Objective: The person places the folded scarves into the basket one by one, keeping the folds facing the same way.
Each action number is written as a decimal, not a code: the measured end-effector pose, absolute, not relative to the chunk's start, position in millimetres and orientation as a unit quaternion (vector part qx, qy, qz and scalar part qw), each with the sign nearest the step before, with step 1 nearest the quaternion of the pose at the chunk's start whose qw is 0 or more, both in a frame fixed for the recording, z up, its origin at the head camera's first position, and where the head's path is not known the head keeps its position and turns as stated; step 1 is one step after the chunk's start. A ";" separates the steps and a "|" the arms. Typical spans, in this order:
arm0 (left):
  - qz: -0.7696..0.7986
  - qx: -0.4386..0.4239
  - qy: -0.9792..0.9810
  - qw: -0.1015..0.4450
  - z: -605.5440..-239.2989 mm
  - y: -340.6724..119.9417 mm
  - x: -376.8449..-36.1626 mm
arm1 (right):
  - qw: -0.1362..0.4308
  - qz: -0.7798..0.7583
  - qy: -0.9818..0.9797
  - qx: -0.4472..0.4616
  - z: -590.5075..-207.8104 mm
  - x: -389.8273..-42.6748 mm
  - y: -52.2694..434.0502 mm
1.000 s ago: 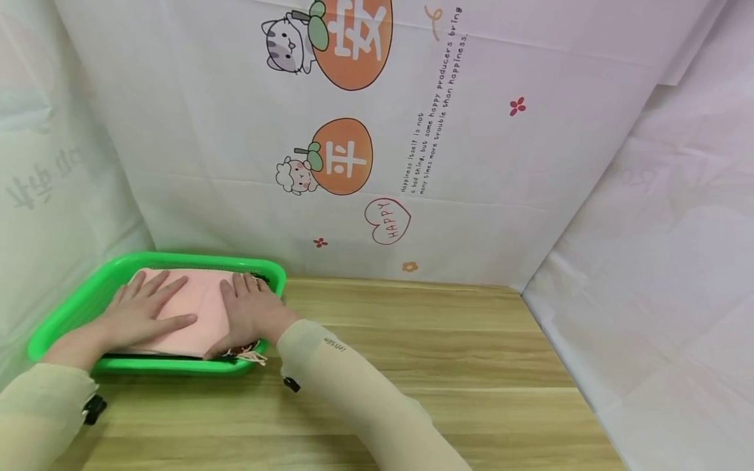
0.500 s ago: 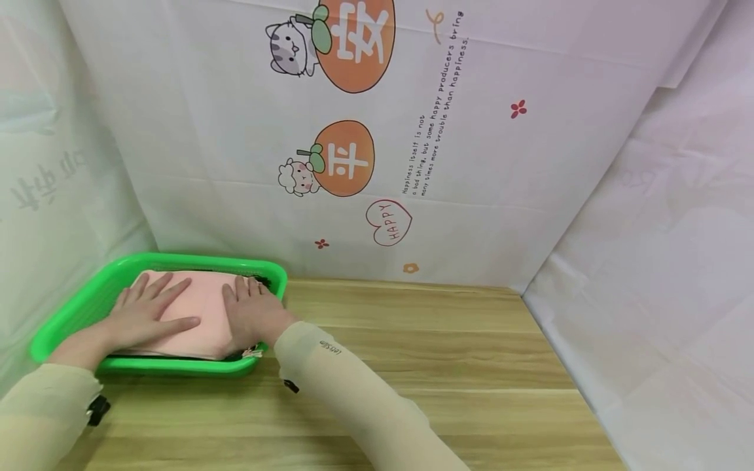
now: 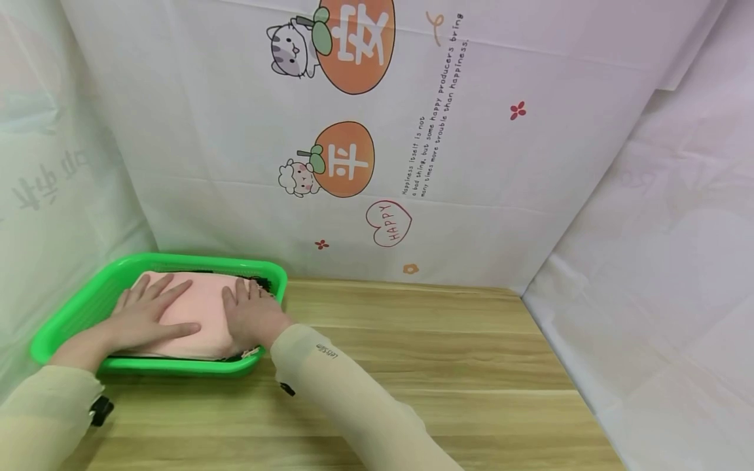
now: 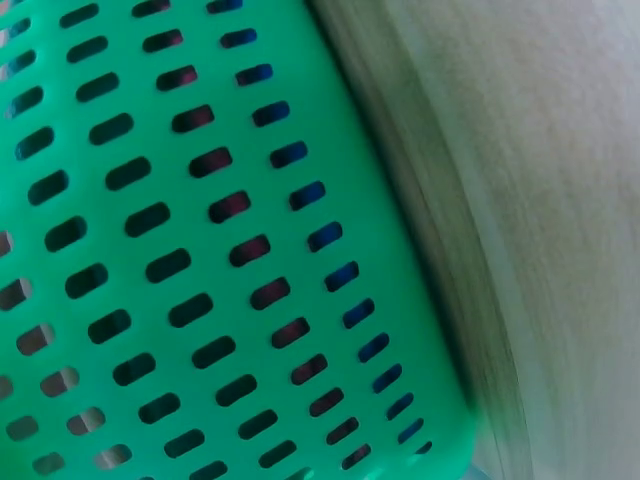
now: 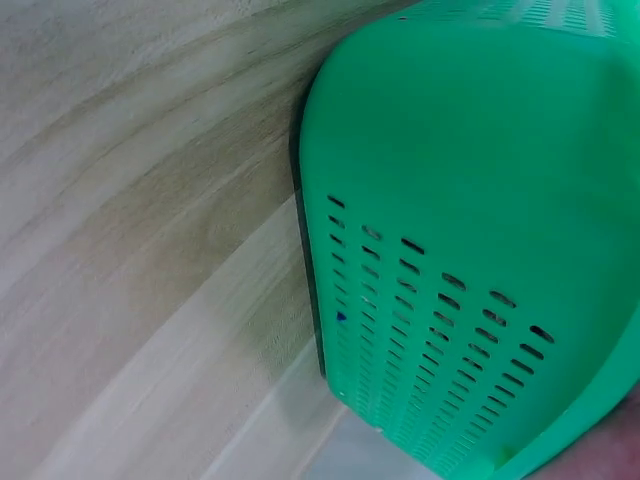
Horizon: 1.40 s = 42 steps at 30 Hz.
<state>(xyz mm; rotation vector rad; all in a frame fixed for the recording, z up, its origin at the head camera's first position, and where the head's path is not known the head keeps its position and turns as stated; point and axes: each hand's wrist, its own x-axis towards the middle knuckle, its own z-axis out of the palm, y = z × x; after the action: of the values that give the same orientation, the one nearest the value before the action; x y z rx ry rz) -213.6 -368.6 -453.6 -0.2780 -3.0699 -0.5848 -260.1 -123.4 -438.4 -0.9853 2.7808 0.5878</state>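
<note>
Hands: your left hand (image 3: 143,315) and right hand (image 3: 250,314) lie flat, fingers straight, pressing the pink cloth (image 3: 200,307) | Where: cloth sits folded in the green basket (image 3: 76,307) at the table's (image 3: 448,366) back left | Watch out: push too hard sideways and the basket could slide, or the fold could slip open.

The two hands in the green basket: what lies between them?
In the head view, a strip of the folded pink cloth lies between the left hand and right hand; both press flat on it.
</note>
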 end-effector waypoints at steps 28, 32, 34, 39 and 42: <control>-0.168 -0.112 -0.979 0.025 -461.3 -366.6 -219.6 | 0.088 0.237 0.921 -0.297 -430.7 -255.0 -120.7; -0.173 -0.110 -0.978 0.026 -458.2 -369.1 -220.4 | 0.081 0.226 0.923 -0.300 -428.6 -255.8 -121.3; -0.176 -0.109 -0.978 0.026 -457.1 -370.9 -219.4 | 0.079 0.218 0.924 -0.305 -428.4 -256.0 -121.8; -0.178 -0.106 -0.978 0.026 -457.7 -372.8 -217.2 | 0.080 0.197 0.922 -0.325 -431.0 -260.0 -120.7; -0.180 -0.103 -0.978 0.022 -454.1 -369.5 -216.8 | 0.073 0.166 0.919 -0.350 -431.9 -265.8 -115.3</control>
<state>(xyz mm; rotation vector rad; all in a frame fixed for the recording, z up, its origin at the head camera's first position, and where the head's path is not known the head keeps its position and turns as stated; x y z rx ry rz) -216.8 -369.5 -454.1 -0.3201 -3.0297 -0.5575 -265.8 -115.3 -431.9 -1.0501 2.7601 0.4983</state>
